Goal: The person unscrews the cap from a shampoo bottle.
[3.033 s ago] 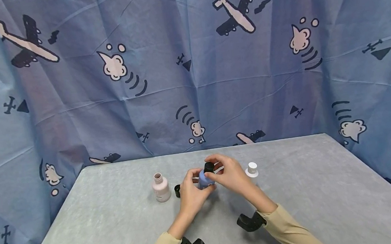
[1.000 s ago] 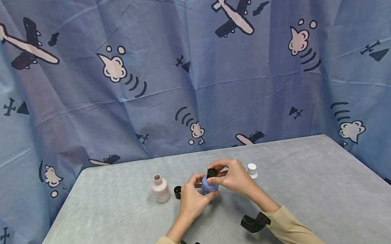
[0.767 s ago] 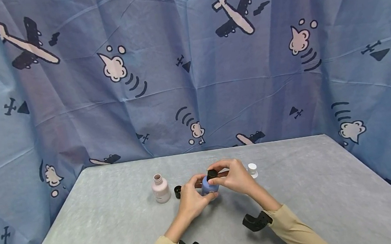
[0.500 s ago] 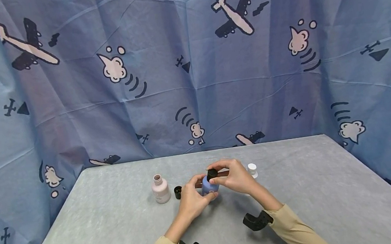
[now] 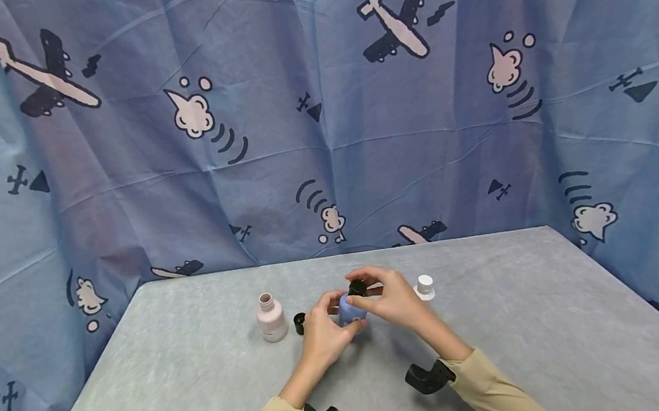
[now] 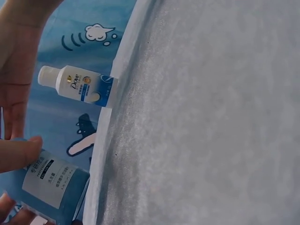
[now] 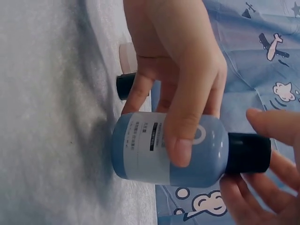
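Head view: holding a blue bottle (image 5: 350, 310) in the left hand (image 5: 324, 331), near the middle of the counter (image 5: 204, 389). Reaching around its black cap (image 5: 358, 288) with the right hand (image 5: 395, 298). Look left for a loose lid (image 5: 299, 324) and an open pink bottle (image 5: 272, 320). Could bump that one over with a quick swing of the left arm, and maybe make a spill.

Left wrist view: pressing the left thumb on the blue bottle. Look higher up for a white bottle (image 6: 84, 86), standing with its top on.

Right wrist view: pinching the blue bottle between left thumb and fingers. Around the black cap, with right fingers spread and a gap at the thumb. Cannot tell how tight the cap is. Could spin the bottle along with the cap if holding too softly, or squirt some out if squeezing too hard.
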{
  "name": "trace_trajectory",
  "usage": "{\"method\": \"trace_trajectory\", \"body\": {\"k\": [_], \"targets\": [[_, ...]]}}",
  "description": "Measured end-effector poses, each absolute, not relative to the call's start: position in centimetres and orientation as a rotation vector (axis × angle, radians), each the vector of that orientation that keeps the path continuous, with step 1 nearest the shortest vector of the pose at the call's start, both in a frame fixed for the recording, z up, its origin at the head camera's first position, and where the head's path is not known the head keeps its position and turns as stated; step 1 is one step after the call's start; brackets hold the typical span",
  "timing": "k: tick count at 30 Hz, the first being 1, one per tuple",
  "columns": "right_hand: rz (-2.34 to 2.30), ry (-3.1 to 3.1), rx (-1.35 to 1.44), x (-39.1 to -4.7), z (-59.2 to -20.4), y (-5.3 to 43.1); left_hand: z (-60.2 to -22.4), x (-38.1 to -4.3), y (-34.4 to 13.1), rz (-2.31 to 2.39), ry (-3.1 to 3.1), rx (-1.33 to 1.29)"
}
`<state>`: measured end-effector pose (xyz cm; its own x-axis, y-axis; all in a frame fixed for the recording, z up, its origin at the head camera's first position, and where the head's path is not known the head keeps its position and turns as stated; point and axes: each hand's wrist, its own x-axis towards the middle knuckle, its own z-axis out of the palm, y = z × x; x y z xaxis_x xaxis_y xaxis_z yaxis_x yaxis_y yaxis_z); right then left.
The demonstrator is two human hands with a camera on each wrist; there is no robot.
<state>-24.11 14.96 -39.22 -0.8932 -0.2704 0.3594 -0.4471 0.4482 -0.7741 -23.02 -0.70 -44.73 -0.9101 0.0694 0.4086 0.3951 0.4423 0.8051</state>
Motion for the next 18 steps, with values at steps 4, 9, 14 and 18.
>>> {"method": "trace_trajectory", "body": {"k": [4, 9, 14, 18], "targets": [[1.338, -2.527, 0.466, -23.86, -39.06, 14.57, -44.65, -23.0, -0.63, -1.413, -2.384, -0.381], [1.247, -2.534, 0.383, -23.79, -39.03, 14.39, -44.65, -22.94, -0.61, -1.414, -2.385, -0.377], [1.244, -2.536, 0.419, -23.78, -39.12, 14.34, -44.93, -22.95, -0.59, -1.432, -2.391, -0.391], [1.281, -2.532, 0.47, -23.75, -39.21, 14.38, -45.11, -22.93, -0.64, -1.435, -2.396, -0.405]]}}
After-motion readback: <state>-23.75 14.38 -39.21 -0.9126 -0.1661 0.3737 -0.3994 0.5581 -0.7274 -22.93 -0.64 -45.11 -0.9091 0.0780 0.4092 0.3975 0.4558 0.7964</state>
